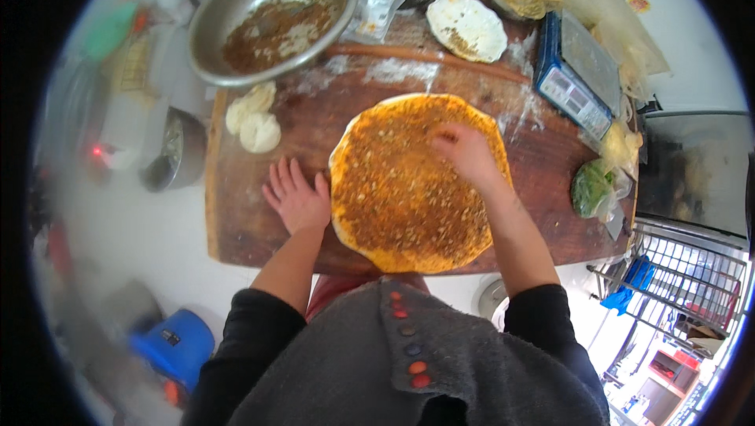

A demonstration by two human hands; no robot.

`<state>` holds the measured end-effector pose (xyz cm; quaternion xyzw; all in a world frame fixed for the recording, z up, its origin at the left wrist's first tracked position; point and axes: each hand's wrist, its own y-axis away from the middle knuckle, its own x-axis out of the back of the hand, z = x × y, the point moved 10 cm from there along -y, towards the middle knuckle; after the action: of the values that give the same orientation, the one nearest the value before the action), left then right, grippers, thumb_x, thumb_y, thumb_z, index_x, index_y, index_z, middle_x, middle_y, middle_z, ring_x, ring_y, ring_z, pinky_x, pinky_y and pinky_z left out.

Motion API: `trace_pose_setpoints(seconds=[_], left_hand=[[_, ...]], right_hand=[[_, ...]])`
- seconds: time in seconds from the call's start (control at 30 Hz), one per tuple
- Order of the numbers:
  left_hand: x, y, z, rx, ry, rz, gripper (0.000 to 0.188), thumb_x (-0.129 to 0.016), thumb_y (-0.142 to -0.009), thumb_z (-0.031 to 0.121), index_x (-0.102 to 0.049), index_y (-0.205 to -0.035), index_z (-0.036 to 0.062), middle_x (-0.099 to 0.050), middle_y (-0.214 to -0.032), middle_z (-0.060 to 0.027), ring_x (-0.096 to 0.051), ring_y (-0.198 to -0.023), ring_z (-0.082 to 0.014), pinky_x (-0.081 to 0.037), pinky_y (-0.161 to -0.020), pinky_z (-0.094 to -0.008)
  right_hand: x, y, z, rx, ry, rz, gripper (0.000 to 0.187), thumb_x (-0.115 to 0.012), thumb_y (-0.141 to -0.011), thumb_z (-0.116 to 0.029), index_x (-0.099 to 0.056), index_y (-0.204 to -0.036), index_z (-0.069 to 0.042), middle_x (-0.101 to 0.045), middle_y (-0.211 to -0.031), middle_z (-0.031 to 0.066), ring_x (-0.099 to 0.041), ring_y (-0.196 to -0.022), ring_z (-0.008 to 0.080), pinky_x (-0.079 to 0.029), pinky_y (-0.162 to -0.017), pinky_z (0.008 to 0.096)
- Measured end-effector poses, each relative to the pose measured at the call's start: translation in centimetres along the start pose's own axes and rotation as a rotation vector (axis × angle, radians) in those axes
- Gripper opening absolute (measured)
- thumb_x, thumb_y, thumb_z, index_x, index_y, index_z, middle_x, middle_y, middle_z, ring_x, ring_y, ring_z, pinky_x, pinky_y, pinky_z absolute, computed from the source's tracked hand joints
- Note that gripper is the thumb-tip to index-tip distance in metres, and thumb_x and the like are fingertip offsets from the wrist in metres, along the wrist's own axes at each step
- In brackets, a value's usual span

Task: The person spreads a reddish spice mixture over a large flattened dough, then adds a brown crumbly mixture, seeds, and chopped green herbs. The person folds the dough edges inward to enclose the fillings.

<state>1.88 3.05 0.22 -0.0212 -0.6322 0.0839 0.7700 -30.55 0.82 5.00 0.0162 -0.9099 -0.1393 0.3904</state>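
Near the front edge of the wooden table (543,229), a topped dough round (417,198) is spread. Beside it the left hand (301,200) is rested, fingers apart; over it the right hand (462,152) is held, fingers bunched. Beyond, a metal bowl (211,33) is seen.

Right of the right grip (465,157), bare desk (543,178) permits passage up to the scale (578,72) and bagged greens (591,189). Beyond it, a rolling pin (440,56) obstructs. Dough lumps (259,132) obstruct beyond the left grip (300,198); leftward, desk is free.
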Motion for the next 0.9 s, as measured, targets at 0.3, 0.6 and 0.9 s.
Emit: trace_pose_setpoints(seconds=[0.3,0.6,0.9], left_hand=[[-0.3,0.0,0.1,-0.009,-0.035,-0.029,0.060,-0.053,-0.089,0.037,-0.042,-0.138,0.0034,-0.035,-0.150,-0.0132,-0.023,-0.144,-0.0316,-0.011,-0.116,-0.0551],[0.0,0.1,0.3,-0.027,-0.042,-0.024,0.059,-0.053,-0.091,0.034,-0.040,-0.139,0.0031,-0.034,-0.150,-0.0133,-0.022,-0.144,-0.0319,-0.011,-0.116,-0.0534],[-0.2,-0.1,0.3,-0.032,-0.060,-0.033,0.059,-0.052,-0.092,0.035,-0.039,-0.139,0.0032,-0.032,-0.151,-0.0132,-0.022,-0.144,-0.0317,-0.011,-0.117,-0.0523]], right_hand=[[10.7,-22.5,4.9,0.015,0.418,0.182,0.034,-0.059,-0.088,-0.028,-0.067,-0.116,-0.011,-0.069,-0.107,0.0140,-0.064,-0.104,0.0307,-0.049,-0.092,0.0401],[6.3,-25.9,5.0,0.365,0.474,-0.049,0.037,-0.050,-0.094,-0.034,-0.064,-0.118,-0.009,-0.062,-0.120,0.0158,-0.057,-0.110,0.0358,-0.046,-0.095,0.0437],[7.1,-21.2,2.8,0.324,0.576,0.262,0.046,-0.040,-0.097,-0.043,-0.069,-0.093,-0.008,-0.068,-0.093,0.0157,-0.064,-0.091,0.0333,-0.051,-0.082,0.0430]])
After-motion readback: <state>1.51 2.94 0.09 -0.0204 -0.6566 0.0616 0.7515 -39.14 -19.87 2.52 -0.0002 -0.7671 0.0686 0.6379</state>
